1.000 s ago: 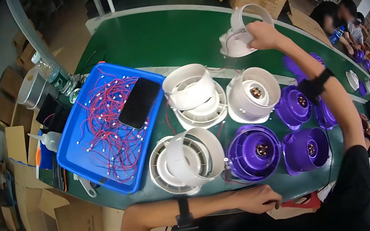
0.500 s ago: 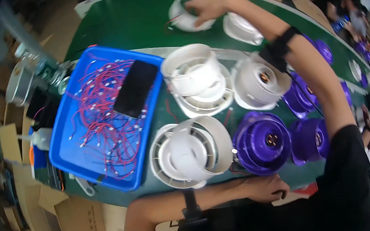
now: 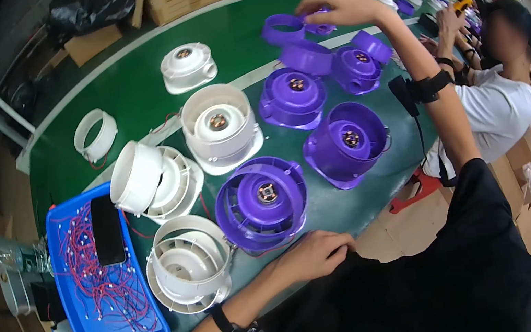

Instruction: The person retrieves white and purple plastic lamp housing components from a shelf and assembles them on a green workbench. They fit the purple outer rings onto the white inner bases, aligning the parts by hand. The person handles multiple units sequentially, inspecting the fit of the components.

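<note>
My right hand [image 3: 345, 9] reaches to the far side of the table, fingers stretched and apart, over a small purple housing [image 3: 321, 28]. Whether it touches the housing is hard to tell. Beside it is a purple ring [image 3: 286, 39], with another purple ring [image 3: 307, 58] leaning in front. My left hand [image 3: 318, 255] lies at the near table edge with curled fingers and nothing visible in them. Closest to it is a purple fan-like housing [image 3: 261, 201]. White housings [image 3: 218, 128] and more purple housings [image 3: 348, 142] stand between my arms.
A blue tray [image 3: 59, 268] at the left holds red wires [image 3: 92, 277] and a black phone [image 3: 107, 229]. A loose white ring [image 3: 96, 135] and a white housing [image 3: 187, 67] sit on the green surface. A co-worker [image 3: 483, 90] sits at the right.
The view has turned right. My right hand has left the white ring and moved to the purple parts; the ring now lies on the green surface. My left hand stays near the table edge.
</note>
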Tool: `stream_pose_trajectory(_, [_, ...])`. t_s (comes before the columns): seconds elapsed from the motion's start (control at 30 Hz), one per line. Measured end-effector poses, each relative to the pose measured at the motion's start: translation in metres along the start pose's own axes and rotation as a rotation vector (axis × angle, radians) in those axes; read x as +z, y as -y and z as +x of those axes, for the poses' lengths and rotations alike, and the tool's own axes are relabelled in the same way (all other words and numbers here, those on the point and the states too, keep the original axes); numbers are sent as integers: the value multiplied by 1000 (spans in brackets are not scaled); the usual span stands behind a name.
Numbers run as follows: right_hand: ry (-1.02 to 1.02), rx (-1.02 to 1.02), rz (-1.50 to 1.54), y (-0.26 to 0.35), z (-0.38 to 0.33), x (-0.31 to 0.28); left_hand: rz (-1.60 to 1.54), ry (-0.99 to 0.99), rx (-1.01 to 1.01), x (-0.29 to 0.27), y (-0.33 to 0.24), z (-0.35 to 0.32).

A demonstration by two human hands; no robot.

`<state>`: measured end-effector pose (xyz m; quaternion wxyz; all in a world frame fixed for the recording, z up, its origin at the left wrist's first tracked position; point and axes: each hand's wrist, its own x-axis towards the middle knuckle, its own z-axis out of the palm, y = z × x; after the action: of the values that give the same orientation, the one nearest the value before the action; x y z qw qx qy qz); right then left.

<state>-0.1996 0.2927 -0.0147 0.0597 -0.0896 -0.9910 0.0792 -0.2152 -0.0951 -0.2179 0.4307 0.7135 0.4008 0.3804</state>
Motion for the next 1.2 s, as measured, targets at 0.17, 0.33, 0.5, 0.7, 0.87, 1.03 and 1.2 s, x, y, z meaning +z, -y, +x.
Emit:
stream_pose_trajectory(0.17, [-112,551,-201,-200,-110,68,-21,77,-43,-2,-7,9])
stream_pose_trajectory(0.33, [-451,691,-38,-174,-106,129,194,-56,51,-3,-33,-19])
stream_pose_trajectory(0.5, [-856,349,-206,-140,-127,79,728,8,104,-37,-105,-26])
stream_pose_trajectory(0.7, [-788,-109,521,88,-124,6,1067,-414,175,-89,-160,-34])
stream_pose_trajectory(0.87, [-58,-752,456,201,-119,20,997,-567,383,-117,-162,-22])
stream_pose_trajectory(1.03, [35,-863,640,202,-104,42,965,-363,219,-115,-158,-13])
stream_pose_trajectory(1.2, [-10,-634,518,138,-83,32,1018,-477,196,-127,-151,-31])
